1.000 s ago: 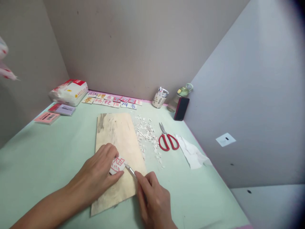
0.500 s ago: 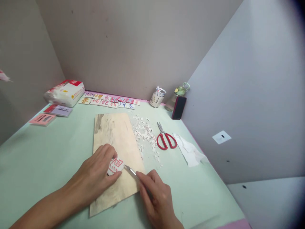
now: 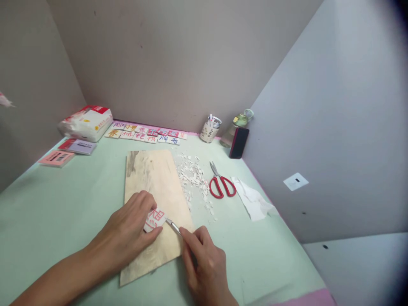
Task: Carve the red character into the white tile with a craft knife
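My left hand grips a small white eraser-like block marked with a red character, pinning it on a pale wooden board. Its fingers and thumb close around the block's left side and hide part of it. In my right hand is a craft knife with a silver shaft, held like a pen. The blade tip meets the block's right edge, or lies very near it. Several white shavings are scattered right of the board.
Red-handled scissors and a crumpled tissue lie to the right. At the back are rows of lettered blocks, a tissue pack, a can, a bottle and a leaning phone. Two small packets lie at left.
My right hand and the knife have shifted slightly left. The left hand still holds the block in nearly the same place. The whole view has moved a little.
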The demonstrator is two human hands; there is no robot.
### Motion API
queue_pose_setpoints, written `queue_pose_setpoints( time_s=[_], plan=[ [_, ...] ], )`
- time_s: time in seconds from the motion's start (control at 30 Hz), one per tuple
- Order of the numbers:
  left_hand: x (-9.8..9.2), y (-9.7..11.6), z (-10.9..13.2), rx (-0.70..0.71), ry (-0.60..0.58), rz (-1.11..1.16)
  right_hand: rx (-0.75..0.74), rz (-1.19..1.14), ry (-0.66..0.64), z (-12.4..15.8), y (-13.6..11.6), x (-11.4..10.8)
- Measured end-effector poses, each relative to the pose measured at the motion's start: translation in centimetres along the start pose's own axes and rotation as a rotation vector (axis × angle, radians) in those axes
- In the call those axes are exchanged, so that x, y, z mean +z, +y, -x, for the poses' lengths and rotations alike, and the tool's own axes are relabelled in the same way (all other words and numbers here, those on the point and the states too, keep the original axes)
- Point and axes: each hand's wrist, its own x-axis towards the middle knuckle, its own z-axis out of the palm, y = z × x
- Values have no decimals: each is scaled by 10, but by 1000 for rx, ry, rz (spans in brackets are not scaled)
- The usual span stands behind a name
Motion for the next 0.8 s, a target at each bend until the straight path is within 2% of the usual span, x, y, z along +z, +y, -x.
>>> queue_pose_setpoints(
  time_s=[0.1, 0.2, 0.3, 0.4, 0.5, 0.63, 0.8],
  plan=[
    [0, 0, 2, 7, 10, 2, 31, 38, 6, -1, 2, 3],
    [0, -1, 4, 12, 0, 6, 124, 109, 41, -7, 10, 2],
    [-1, -1, 5, 17, -12, 15, 197, -14, 46, -12, 18, -3],
    [-1, -2, 5, 18, -9, 23, 161, -180, -4, -11, 17, -9],
    [1, -2, 5, 18, 3, 23, 128, -232, -59, -7, 12, -11],
    [2, -1, 5, 30, 21, 22, 98, -205, -91, -4, 9, -11],
    [1, 0, 5, 29, 30, 13, 56, -109, -53, -5, 5, -8]
  ],
)
